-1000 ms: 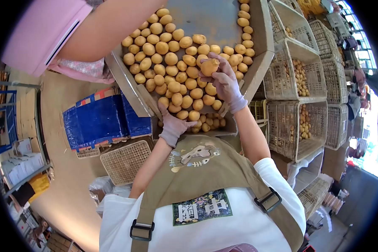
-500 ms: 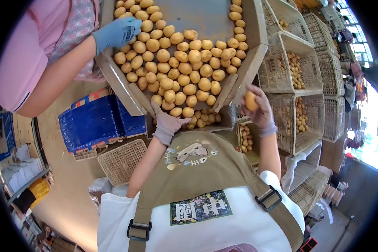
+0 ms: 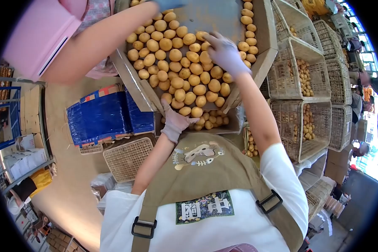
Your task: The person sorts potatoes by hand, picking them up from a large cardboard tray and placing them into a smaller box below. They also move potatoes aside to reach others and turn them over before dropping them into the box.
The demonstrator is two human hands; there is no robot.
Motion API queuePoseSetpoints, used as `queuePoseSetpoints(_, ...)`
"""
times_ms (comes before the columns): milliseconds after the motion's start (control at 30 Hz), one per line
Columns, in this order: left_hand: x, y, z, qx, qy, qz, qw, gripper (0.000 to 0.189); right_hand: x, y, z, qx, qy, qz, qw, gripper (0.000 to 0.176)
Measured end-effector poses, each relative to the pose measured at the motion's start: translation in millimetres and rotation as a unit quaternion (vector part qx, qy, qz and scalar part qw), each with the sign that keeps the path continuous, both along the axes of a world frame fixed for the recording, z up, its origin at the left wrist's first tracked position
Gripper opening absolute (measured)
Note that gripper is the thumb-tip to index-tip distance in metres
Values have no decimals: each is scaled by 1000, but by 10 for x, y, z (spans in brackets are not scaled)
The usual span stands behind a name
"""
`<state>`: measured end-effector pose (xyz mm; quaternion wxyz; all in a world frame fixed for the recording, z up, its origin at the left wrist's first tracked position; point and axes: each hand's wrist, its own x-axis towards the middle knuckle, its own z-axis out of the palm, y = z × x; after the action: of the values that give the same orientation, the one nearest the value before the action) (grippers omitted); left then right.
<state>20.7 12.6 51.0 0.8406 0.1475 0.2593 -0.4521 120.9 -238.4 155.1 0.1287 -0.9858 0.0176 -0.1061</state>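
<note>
Many round yellow potatoes [image 3: 194, 80] lie on the grey sorting table [image 3: 216, 17] between raised board edges. My left hand [image 3: 176, 122], in a light glove, rests at the table's near end beside the lowest potatoes, its fingers spread. Over the right part of the pile reaches my right hand [image 3: 224, 52], also gloved, with fingers extended onto the potatoes near the bare surface. No potato is visibly lifted in it. Below the table's opening, a container [image 3: 237, 119] holds more potatoes.
A co-worker's arm [image 3: 113, 35] with a blue glove [image 3: 170, 4] crosses the table's upper left. Stacked plastic crates [image 3: 298, 98] with potatoes stand at right. At left are a blue-covered box [image 3: 101, 119] and an upturned crate [image 3: 128, 159].
My right hand has moved from the right side, where it held a potato, up onto the pile. The co-worker's gloved hand has reached farther across the table. My left hand stays at the edge.
</note>
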Motion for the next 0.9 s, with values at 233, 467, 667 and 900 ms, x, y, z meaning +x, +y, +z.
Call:
queuePoseSetpoints(233,-20,4,59,27,7,2,1000,108,200,128,144,205,63,-25,977,46)
queuePoseSetpoints(467,-21,29,-88,-29,-1,22,999,104,-2455,-755,414,421,115,-148,888,36)
queuePoseSetpoints(667,-3,16,-36,-40,-3,14,999,101,-2781,-715,308,173,113,-237,949,27)
queuePoseSetpoints(900,-13,32,-5,-2,16,6,1000,100,-748,-392,31,-141,-52,-90,985,36)
